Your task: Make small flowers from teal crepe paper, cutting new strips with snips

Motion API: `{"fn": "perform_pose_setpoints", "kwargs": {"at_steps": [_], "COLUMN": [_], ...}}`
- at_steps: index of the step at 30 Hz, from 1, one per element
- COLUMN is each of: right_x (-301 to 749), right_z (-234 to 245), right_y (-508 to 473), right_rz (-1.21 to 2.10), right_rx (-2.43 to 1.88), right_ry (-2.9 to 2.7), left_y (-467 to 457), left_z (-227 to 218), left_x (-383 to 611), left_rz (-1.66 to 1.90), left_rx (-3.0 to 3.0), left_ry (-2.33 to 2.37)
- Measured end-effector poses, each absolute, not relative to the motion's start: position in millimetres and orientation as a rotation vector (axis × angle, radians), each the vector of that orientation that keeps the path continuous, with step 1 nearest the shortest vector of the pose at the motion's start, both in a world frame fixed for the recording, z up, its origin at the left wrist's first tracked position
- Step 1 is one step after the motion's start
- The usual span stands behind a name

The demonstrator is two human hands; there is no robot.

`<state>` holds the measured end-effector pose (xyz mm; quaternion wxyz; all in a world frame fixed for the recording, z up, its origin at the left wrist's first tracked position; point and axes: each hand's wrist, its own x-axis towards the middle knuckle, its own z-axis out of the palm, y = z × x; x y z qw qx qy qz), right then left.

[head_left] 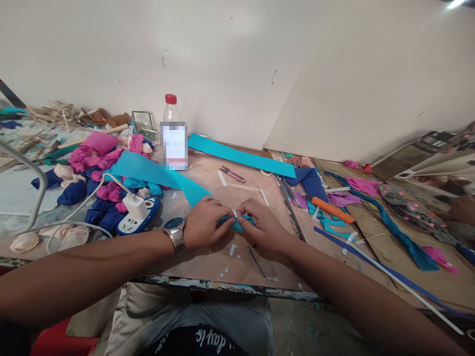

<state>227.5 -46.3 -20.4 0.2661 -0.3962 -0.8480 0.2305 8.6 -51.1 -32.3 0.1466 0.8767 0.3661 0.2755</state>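
Observation:
A bright blue strip [159, 174] of what looks like crepe paper or thin cloth runs from the pile on the left down to my hands. My left hand [208, 221] pinches its gathered end between thumb and fingers. Close beside it, my right hand [261, 225] is closed on the same bunched strip, thumb tips nearly meeting. A small white bit shows between the fingers, too small to name. Beyond the hands lie thread snips [233, 174] and a second, flat blue strip [241, 156]. White paper scraps [232, 250] are scattered just below the hands.
To the left are a blue-and-white power strip [138, 217] with a plugged charger and cable, and pink and navy bunched pieces [98, 143]. A red-capped bottle [171, 111] stands behind. Rightward lie an orange utility knife [332, 209], navy strips and cardboard [374, 225]. A person's hand [463, 210] shows far right.

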Motion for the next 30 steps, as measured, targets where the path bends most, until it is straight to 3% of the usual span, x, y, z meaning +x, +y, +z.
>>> {"fn": "perform_pose_setpoints", "kwargs": {"at_steps": [30], "right_x": [235], "right_z": [-20], "right_y": [-34], "right_rz": [0.446], "right_rx": [-0.865], "right_ry": [-2.304], "left_y": [-52], "left_z": [-31], "left_x": [8], "left_rz": [0.814], "left_rx": [2.344], "left_ry": [1.087]}}
